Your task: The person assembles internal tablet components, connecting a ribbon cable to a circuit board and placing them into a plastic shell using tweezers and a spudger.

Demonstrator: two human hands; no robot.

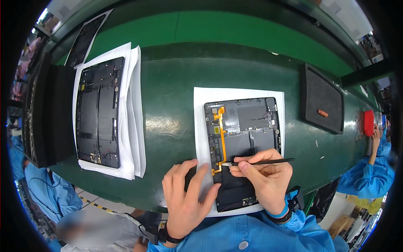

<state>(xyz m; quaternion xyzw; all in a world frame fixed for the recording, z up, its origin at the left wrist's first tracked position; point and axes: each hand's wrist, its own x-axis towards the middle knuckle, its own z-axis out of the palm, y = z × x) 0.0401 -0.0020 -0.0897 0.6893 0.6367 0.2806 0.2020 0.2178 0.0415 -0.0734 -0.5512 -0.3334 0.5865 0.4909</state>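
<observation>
In front of me an opened black tablet housing (243,143) lies on a white paper sheet (201,94). An orange flex cable (222,140) runs down its left side and bends near the lower part. My right hand (268,178) is closed around a slim black pen-like tool (275,161), held almost level over the housing. The tool's left end is at the cable's lower bend, by a small whitish piece (226,164); whether they touch I cannot tell. My left hand (187,197) has its fingers spread over the paper and the housing's lower left edge, with nothing in it.
Another opened housing (107,113) lies on stacked white sheets at the left, a third (86,40) beyond it. Black foam blocks (46,113) stand at the far left. A black tray (312,90) at the right holds a small orange-brown roll (322,113). Co-workers sit at both sides.
</observation>
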